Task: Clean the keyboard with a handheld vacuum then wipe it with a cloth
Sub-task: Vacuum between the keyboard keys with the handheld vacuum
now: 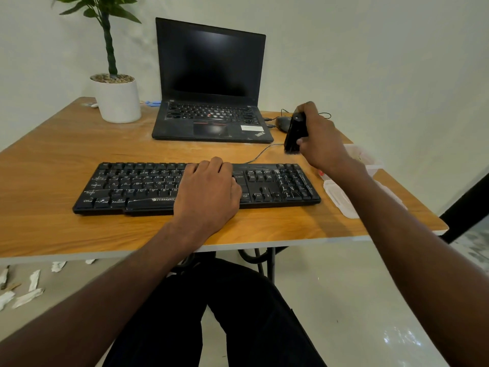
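Observation:
A black wired keyboard [127, 186] with pale dust streaks lies across the middle of the wooden table [53, 144]. My left hand [209, 192] rests flat on its centre keys, fingers pointing away from me. My right hand [320, 139] grips a black handheld vacuum [295, 133], held upright in the air just behind the keyboard's right end, nozzle pointing down. No cloth is plainly visible.
An open black laptop [211, 83] stands behind the keyboard, with a black mouse [282, 123] to its right. A potted plant in a white pot [117, 100] sits at the back left. A clear plastic case [344, 197] lies at the table's right edge. Paper scraps litter the floor at left.

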The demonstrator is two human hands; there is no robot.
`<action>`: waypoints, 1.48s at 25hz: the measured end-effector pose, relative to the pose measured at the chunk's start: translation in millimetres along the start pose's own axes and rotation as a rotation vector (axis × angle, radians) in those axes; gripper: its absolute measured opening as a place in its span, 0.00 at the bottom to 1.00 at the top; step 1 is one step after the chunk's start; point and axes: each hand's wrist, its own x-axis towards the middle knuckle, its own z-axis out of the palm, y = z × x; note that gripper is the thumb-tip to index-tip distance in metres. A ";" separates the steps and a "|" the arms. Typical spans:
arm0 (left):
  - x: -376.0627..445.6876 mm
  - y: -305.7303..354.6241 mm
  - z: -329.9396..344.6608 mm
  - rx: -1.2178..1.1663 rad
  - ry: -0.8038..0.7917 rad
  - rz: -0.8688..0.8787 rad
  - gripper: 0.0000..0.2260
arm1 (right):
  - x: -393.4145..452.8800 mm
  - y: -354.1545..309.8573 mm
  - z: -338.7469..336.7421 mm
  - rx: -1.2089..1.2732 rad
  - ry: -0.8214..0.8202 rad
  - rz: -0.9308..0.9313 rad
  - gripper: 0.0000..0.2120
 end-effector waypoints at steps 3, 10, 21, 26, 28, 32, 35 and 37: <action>0.7 0.2 0.8 0.001 -0.008 -0.004 0.17 | 2.1 2.9 -1.7 -0.039 -0.139 0.026 0.30; 0.4 0.7 0.5 -0.003 -0.007 -0.010 0.18 | -4.4 -3.1 2.6 0.006 -0.090 -0.005 0.29; 0.2 0.6 -0.5 0.008 -0.019 -0.009 0.19 | -7.6 -13.2 8.3 -0.123 -0.054 -0.014 0.30; 0.1 1.3 -0.1 0.037 -0.028 -0.015 0.19 | -7.1 -13.5 5.2 0.029 -0.221 -0.064 0.30; 0.8 1.0 -0.8 0.035 -0.029 -0.011 0.19 | -3.6 -11.0 7.0 0.120 -0.196 -0.024 0.28; 0.6 1.0 -0.6 0.038 -0.032 -0.014 0.19 | -3.4 -17.3 11.6 0.003 -0.146 -0.036 0.29; 0.1 1.0 -0.2 0.041 -0.030 -0.014 0.19 | 1.1 -19.2 6.1 -0.108 -0.080 -0.009 0.28; 0.0 0.6 0.9 0.040 -0.028 -0.020 0.19 | -2.0 -21.0 8.0 0.071 -0.148 -0.013 0.29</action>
